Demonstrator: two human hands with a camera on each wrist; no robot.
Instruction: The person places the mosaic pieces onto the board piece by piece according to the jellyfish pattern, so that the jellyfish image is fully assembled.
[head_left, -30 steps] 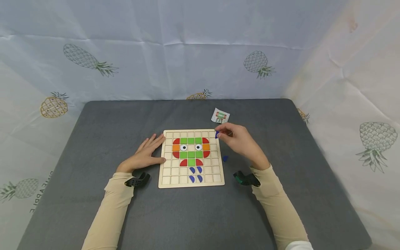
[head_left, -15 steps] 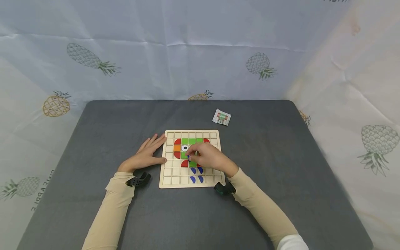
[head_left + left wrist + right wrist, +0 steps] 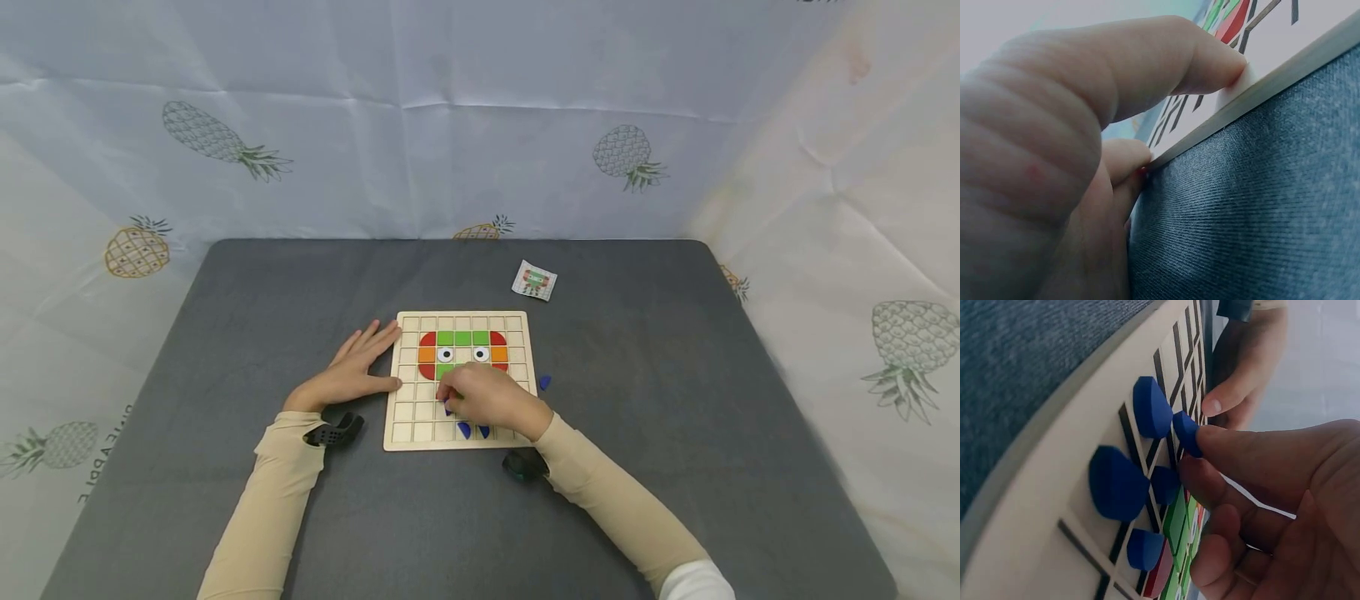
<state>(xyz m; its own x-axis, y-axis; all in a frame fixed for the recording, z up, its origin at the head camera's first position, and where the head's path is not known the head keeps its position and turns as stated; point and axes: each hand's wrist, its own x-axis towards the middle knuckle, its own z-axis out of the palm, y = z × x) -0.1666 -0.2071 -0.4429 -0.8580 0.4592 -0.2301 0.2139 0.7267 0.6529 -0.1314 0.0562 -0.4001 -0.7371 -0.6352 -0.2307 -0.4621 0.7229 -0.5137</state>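
Note:
My left hand rests at the left edge of a light wooden grid board, its fingers spread and its thumb touching the rim. Over the board's lower middle, my right hand pinches a blue half-leaf-shaped tile between thumb and fingertip. Several similar blue tiles lie on the board near it, partly covered by the hand in the head view. Above them is a pattern of green tiles, red and orange tiles, and two eye tiles.
One loose blue tile lies on the dark grey table, just right of the board. A small printed card with a coloured grid picture lies beyond the board's top right corner. Pineapple-print cloth hangs behind.
From the board's upper right corner, my right hand has carried the blue tile left and toward me, over the pattern to the lower middle. My left hand has stayed in place.

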